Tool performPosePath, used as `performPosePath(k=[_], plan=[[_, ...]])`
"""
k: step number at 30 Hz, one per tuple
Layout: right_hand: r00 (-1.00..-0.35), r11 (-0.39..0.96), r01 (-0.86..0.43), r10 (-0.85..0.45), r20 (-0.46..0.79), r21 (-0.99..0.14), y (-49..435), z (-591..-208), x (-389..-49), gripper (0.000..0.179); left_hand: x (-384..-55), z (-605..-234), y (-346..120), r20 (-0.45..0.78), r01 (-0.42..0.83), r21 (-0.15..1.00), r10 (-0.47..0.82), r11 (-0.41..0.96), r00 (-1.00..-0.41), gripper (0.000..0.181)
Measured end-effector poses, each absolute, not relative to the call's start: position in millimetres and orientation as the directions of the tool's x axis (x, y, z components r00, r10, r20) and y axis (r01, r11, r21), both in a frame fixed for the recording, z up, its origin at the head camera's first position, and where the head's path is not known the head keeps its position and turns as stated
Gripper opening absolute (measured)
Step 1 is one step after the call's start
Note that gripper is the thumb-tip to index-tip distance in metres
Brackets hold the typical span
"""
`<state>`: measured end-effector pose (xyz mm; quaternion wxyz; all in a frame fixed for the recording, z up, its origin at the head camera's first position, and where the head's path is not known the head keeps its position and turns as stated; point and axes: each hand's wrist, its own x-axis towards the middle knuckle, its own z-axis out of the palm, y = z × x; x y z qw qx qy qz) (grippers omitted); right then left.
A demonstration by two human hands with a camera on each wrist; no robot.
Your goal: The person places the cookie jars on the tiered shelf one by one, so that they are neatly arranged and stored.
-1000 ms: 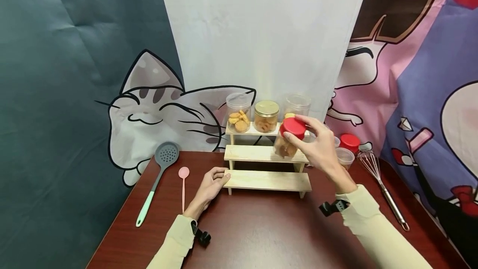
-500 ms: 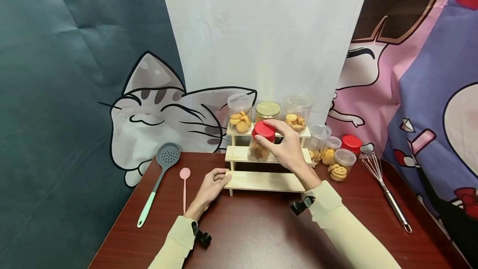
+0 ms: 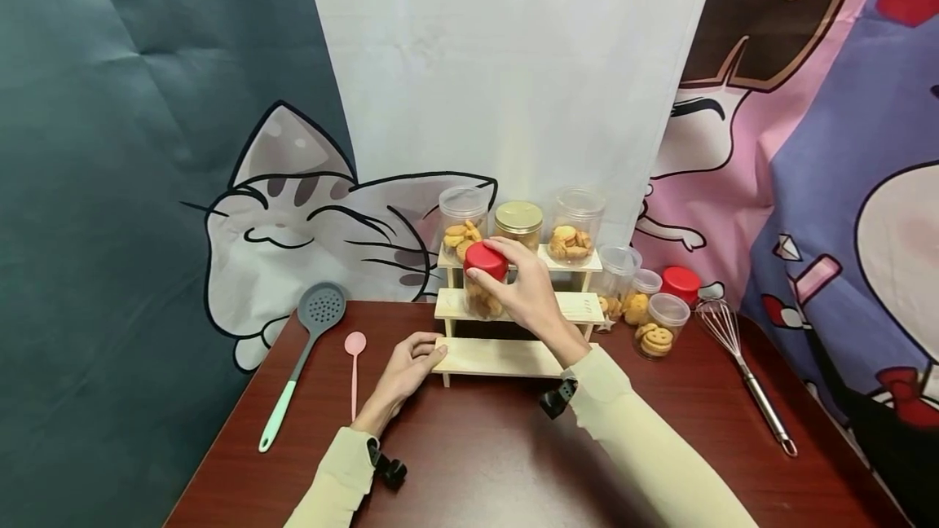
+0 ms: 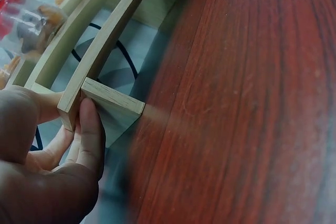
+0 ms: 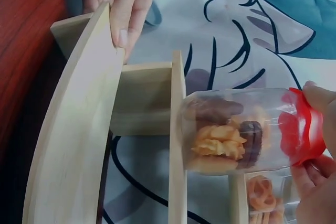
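My right hand [image 3: 531, 292] grips the red lid of a clear cookie jar [image 3: 482, 300] at the left part of the middle step of a wooden three-step stand [image 3: 499, 357]. In the right wrist view, mixed cookies show inside the jar [image 5: 226, 135], and its base is at the step's surface; whether it bears weight I cannot tell. With thumb and fingers, my left hand [image 3: 403, 367] pinches the left end of the lowest step [image 4: 100, 40]. On the top step stand a clear-lidded jar [image 3: 463, 206], a gold-lidded jar [image 3: 518, 218] and another clear-lidded jar [image 3: 578, 222].
Right of the stand are several cookie jars [image 3: 663, 320], one with a red lid [image 3: 681, 283]. A whisk [image 3: 756, 385] lies farther right. A grey skimmer [image 3: 308, 341] and a pink spoon [image 3: 355, 343] lie on the left of the brown table [image 3: 477, 463].
My right hand has carried the red-lidded jar leftward along the middle step, from its right part to its left part. My left hand has kept its hold on the lowest step.
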<state>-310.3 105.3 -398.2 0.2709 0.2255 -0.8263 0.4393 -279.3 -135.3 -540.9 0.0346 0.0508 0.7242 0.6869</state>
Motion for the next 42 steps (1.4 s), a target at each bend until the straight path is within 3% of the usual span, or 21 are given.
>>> performPosePath(k=[13, 24, 29, 35, 42], plan=[[-0.73, 0.538, -0.629, -0.163, 0.663, -0.56, 106, -406, -316, 0.063, -279, -541, -134, 0.02, 0.025, 0.999, 0.124, 0.041, -0.992, 0.04], [-0.71, 0.553, -0.647, -0.187, 0.679, -0.525, 118, -412, -306, 0.093, -279, -540, -136, 0.022, 0.028, 0.999, 0.127, 0.04, -0.992, 0.039], [-0.708, 0.554, -0.638, -0.151, 0.69, -0.534, 137, -414, -296, 0.082, -279, -541, -136, 0.023, 0.028, 0.999, 0.13, 0.037, -0.991, 0.038], [-0.655, 0.549, -0.646, -0.042, 0.755, -0.53, 175, -422, -280, 0.062, -280, -540, -137, 0.023, 0.029, 0.999, 0.131, 0.041, -0.991, 0.039], [-0.648, 0.558, -0.59, 0.105, 0.754, -0.584, 231, -439, -267, 0.054, -280, -541, -137, 0.022, 0.028, 0.999, 0.131, 0.045, -0.991, 0.038]])
